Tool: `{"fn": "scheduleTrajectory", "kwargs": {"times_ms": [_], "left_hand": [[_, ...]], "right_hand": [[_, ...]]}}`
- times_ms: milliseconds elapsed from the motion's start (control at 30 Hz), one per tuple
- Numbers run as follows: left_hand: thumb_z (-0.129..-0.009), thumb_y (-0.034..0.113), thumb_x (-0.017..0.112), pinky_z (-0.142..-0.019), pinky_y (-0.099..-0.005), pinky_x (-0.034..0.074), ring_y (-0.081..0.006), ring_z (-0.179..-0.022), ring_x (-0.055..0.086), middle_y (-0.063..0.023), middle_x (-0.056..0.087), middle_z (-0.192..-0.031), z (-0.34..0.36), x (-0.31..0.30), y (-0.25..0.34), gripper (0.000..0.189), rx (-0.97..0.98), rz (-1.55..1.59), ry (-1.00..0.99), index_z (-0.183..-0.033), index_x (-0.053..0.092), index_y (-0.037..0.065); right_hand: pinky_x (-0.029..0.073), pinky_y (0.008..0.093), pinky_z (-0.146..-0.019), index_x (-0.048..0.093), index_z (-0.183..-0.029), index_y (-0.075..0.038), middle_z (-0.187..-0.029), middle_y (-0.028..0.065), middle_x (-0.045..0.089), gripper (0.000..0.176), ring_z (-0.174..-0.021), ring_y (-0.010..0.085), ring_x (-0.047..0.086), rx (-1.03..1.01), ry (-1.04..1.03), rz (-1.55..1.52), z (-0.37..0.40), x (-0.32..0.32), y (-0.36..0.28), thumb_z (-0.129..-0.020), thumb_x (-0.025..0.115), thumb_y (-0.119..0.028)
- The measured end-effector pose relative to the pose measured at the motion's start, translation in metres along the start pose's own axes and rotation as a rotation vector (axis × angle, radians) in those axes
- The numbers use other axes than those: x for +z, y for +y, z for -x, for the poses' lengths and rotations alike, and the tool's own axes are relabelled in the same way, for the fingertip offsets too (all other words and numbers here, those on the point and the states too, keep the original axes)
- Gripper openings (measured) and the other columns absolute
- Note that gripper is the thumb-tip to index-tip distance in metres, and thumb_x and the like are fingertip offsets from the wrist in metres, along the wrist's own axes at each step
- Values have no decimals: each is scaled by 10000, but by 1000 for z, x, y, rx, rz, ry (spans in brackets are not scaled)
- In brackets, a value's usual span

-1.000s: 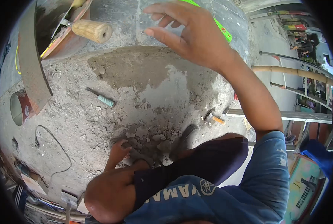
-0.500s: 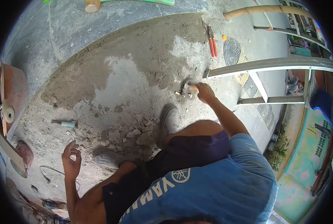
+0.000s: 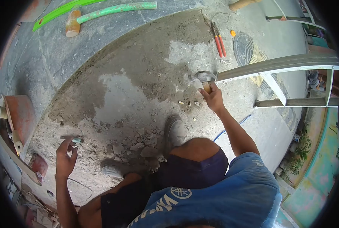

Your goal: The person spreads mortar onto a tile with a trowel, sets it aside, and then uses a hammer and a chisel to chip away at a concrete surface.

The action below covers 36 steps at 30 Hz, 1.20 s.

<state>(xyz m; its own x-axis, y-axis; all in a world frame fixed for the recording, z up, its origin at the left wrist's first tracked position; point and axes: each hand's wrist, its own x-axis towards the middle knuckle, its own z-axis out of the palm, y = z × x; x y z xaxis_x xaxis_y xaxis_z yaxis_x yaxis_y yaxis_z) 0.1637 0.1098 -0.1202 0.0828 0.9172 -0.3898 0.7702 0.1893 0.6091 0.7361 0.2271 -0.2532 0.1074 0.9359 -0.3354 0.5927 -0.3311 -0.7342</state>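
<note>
My right hand [image 3: 214, 99] is wrapped round the short wooden handle of a claw hammer [image 3: 204, 77], its metal head pointing away from me close to the ladder-like metal frame's end. My left hand [image 3: 65, 159] is low on the left, thumb and forefinger apart and curved. Its fingertips overlap the metal part of a chisel with a green grip [image 3: 77, 140], which lies on the dusty ground. Between the hands, broken concrete rubble [image 3: 139, 148] is heaped by my shoes [image 3: 174, 131].
A mallet with a green handle [image 3: 116, 10] and a bright green straightedge [image 3: 59, 13] lie on the raised grey slab. Red-handled pliers [image 3: 219, 43] rest beyond the hammer. A metal frame [image 3: 279, 66] juts in from the right. A reddish container [image 3: 38, 167] stands left.
My right hand has lifted the hammer from the ground and moved it forward. My left hand has reached forward to the chisel. The view has shifted, showing more of the mallet and straightedge.
</note>
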Motion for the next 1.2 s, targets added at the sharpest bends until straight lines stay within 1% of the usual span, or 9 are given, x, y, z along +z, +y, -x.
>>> {"fn": "scheduleTrajectory", "kwargs": {"times_ms": [67, 200, 367, 467, 733, 867, 1000, 1067, 1200], "left_hand": [[-772, -42, 634, -692, -317, 500, -218, -737, 611, -150, 647, -975, -3, 0, 0, 466, -124, -42, -89, -1227, 554, 19], [-803, 157, 671, -837, -411, 496, -331, -916, 618, -177, 640, -1043, 10, -8, -36, 456, -230, -273, -146, -1226, 547, 39], [-794, 127, 640, -851, -403, 494, -301, -999, 589, -150, 605, -1076, 37, -2, -108, 384, -177, -634, -56, -1166, 572, 57], [-769, 79, 612, -829, -405, 502, -298, -994, 579, -132, 583, -1033, 29, 0, -116, 314, -212, -817, -252, -1080, 577, 54], [-821, 126, 546, -916, -396, 452, -272, -1050, 561, -121, 575, -1070, -3, 46, -119, 281, 144, -916, -154, -1095, 592, 78], [-848, 148, 525, -943, -409, 428, -277, -1060, 554, -119, 581, -1065, -15, 56, -118, 247, 143, -995, -201, -1076, 583, 74], [-829, 142, 558, -931, -419, 430, -294, -1041, 551, -119, 568, -1047, -17, 45, -111, 203, 68, -944, -286, -1019, 558, 68], [-810, 136, 586, -917, -417, 439, -305, -1033, 548, -121, 561, -1042, -9, 43, -105, 211, 64, -887, -237, -1005, 548, 66], [-705, 74, 673, -883, -403, 459, -343, -1010, 532, -140, 531, -1038, -12, 22, -55, 354, 14, -580, -130, -1023, 520, 57]], "right_hand": [[375, 235, -485, 510, -876, -43, -662, 0, 541, 215, -556, 47, 455, -107, 201, -264, 1, 3, -33, -877, 695, -151], [432, 275, -617, 478, -832, -39, -683, 31, 495, 250, -619, 119, 494, -437, 145, -605, -5, 19, -84, -983, 510, -235], [306, 264, -486, 377, -727, -89, -605, 0, 386, 338, -534, 94, 351, -192, 41, -848, -10, 88, -83, -1003, 477, -256], [282, 284, -511, 343, -698, -104, -574, -14, 311, 365, -520, 104, 284, -341, -23, -978, -13, 114, -120, -1015, 442, -256], [365, 311, -606, 385, -767, -81, -676, 33, 405, 282, -637, 158, 413, -642, -273, -778, 2, 159, -137, -973, 481, -248], [373, 371, -534, 462, -696, -43, -637, 102, 414, 346, -574, 244, 447, -627, -202, -42, -10, 197, -87, -949, 504, -274], [351, 397, -487, 466, -703, -33, -635, 116, 431, 285, -552, 317, 455, -798, -234, -124, 2, 189, -114, -904, 552, -216], [379, 356, -563, 459, -737, -46, -641, 101, 411, 366, -589, 233, 462, -944, -338, -421, 3, 198, -112, -948, 509, -341], [389, 429, -542, 473, -717, -36, -658, 162, 482, 153, -606, 372, 501, -881, -310, -234, -2, 218, -103, -786, 579, -121]]}}
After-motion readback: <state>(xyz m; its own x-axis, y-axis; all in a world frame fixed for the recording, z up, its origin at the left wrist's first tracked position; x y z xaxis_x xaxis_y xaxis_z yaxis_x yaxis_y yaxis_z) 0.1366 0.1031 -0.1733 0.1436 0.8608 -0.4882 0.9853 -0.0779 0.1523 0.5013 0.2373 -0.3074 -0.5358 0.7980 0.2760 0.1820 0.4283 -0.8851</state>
